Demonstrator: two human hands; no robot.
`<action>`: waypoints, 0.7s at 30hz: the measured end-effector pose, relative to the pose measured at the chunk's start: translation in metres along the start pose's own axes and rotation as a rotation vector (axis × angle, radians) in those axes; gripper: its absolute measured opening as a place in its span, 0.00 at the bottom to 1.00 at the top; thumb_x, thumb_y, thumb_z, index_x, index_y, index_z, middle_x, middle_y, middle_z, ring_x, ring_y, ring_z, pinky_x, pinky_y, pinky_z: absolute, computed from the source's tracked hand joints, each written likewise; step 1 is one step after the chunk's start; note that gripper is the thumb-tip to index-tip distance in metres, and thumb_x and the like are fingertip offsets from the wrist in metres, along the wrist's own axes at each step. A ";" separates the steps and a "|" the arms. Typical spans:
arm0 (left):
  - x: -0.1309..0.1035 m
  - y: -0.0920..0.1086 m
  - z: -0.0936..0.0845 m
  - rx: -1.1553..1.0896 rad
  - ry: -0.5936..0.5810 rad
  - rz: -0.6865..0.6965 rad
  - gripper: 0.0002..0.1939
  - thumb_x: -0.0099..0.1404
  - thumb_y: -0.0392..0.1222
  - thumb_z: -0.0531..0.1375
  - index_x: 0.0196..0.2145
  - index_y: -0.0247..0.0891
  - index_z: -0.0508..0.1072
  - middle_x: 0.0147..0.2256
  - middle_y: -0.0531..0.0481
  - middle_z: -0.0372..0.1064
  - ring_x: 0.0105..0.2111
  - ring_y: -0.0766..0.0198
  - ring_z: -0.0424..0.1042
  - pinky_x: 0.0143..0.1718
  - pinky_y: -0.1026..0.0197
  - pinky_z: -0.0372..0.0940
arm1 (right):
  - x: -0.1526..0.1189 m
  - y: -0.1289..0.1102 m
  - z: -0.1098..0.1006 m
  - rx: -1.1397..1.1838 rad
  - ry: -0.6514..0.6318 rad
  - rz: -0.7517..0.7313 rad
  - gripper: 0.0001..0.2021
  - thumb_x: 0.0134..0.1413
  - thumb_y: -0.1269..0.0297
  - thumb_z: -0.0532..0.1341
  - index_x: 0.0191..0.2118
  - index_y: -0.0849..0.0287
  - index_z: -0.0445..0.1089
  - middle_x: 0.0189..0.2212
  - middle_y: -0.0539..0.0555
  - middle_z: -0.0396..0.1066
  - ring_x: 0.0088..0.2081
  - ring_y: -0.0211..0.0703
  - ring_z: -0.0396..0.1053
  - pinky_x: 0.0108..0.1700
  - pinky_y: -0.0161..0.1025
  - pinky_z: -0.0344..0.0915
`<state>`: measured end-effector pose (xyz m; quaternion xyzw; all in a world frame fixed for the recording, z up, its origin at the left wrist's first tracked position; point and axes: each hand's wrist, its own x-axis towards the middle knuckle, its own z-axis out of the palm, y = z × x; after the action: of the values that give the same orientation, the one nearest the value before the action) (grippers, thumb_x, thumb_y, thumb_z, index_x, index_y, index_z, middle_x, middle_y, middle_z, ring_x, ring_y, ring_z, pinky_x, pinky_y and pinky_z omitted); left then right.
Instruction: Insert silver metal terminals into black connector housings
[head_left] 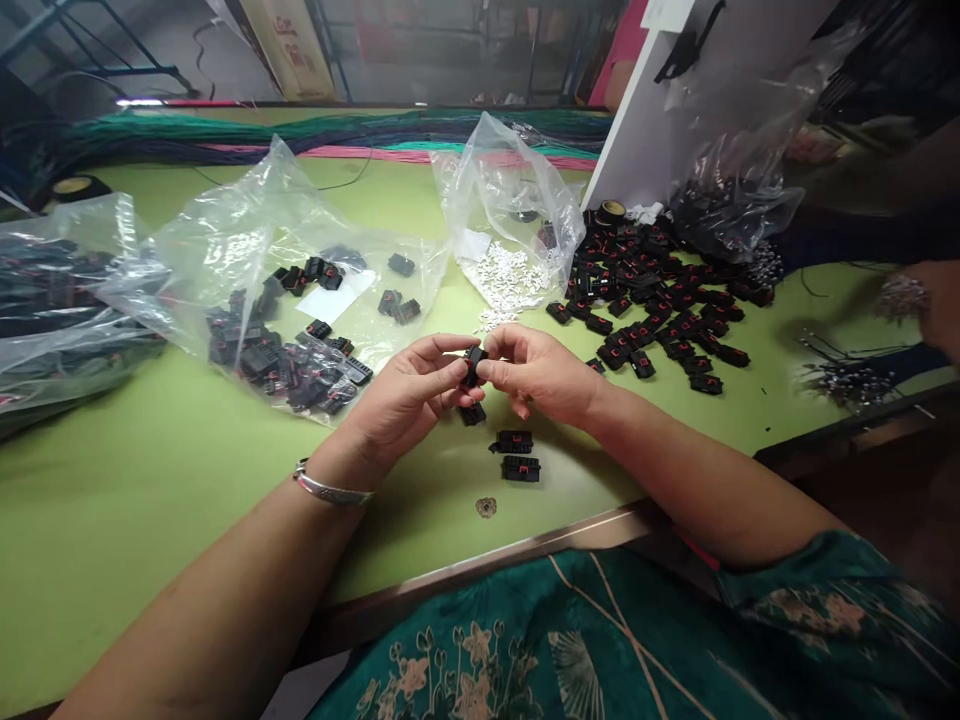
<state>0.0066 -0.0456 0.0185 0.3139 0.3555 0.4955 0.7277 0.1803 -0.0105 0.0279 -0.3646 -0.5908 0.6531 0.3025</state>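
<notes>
Between my two hands, above the green table, is a black connector housing (472,366) with a bit of red on it. My left hand (409,385) grips it from the left between thumb and fingers. From the other side, my right hand (536,372) pinches it with thumb and forefinger. Just below lies a black connector (472,413), partly behind my fingers. Closer to me rest two more connectors with red clips, an upper one (514,441) and a lower one (520,469). Any small part under my right fingertips is hidden.
Clear bags of black connectors (300,370) and small white pieces (506,280) stand beyond my hands. A pile of connectors (660,300) spreads at the right, beside a white panel (637,130). Bundled wires (360,140) run along the back. Another person's hand (941,310) is at far right.
</notes>
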 end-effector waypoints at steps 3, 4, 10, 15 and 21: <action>0.001 0.005 0.000 -0.003 0.010 0.035 0.18 0.50 0.39 0.73 0.40 0.38 0.78 0.30 0.50 0.76 0.25 0.68 0.75 0.28 0.68 0.71 | 0.007 -0.005 -0.016 0.008 -0.038 -0.015 0.22 0.43 0.47 0.70 0.32 0.58 0.64 0.24 0.45 0.62 0.20 0.30 0.57 0.15 0.29 0.59; 0.002 0.006 -0.001 0.000 0.044 0.069 0.18 0.51 0.39 0.73 0.41 0.38 0.77 0.29 0.50 0.76 0.26 0.68 0.75 0.29 0.68 0.70 | 0.010 -0.006 -0.024 -0.005 -0.001 -0.049 0.21 0.44 0.46 0.69 0.32 0.58 0.65 0.22 0.45 0.61 0.20 0.30 0.57 0.16 0.29 0.59; 0.009 0.003 -0.006 0.184 0.213 0.175 0.19 0.53 0.41 0.72 0.41 0.37 0.76 0.30 0.49 0.76 0.32 0.65 0.76 0.34 0.65 0.71 | 0.029 0.000 -0.069 -0.550 0.519 -0.147 0.09 0.55 0.61 0.63 0.27 0.59 0.68 0.23 0.50 0.67 0.23 0.35 0.62 0.26 0.35 0.65; 0.005 -0.008 0.003 0.387 0.206 0.120 0.21 0.54 0.44 0.71 0.43 0.34 0.75 0.29 0.48 0.76 0.29 0.63 0.76 0.34 0.62 0.71 | 0.031 0.008 -0.061 -1.151 0.351 -0.069 0.08 0.54 0.73 0.58 0.30 0.60 0.74 0.32 0.57 0.75 0.36 0.45 0.70 0.44 0.43 0.65; 0.007 -0.008 0.001 0.269 0.211 0.101 0.21 0.54 0.43 0.71 0.44 0.34 0.75 0.30 0.48 0.76 0.29 0.65 0.75 0.34 0.63 0.71 | 0.042 0.011 -0.048 -1.256 0.420 0.027 0.13 0.58 0.58 0.60 0.28 0.61 0.75 0.30 0.61 0.75 0.34 0.49 0.71 0.42 0.45 0.65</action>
<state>0.0131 -0.0416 0.0111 0.3724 0.4767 0.5096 0.6119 0.1977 0.0494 0.0100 -0.5986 -0.7832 0.1033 0.1328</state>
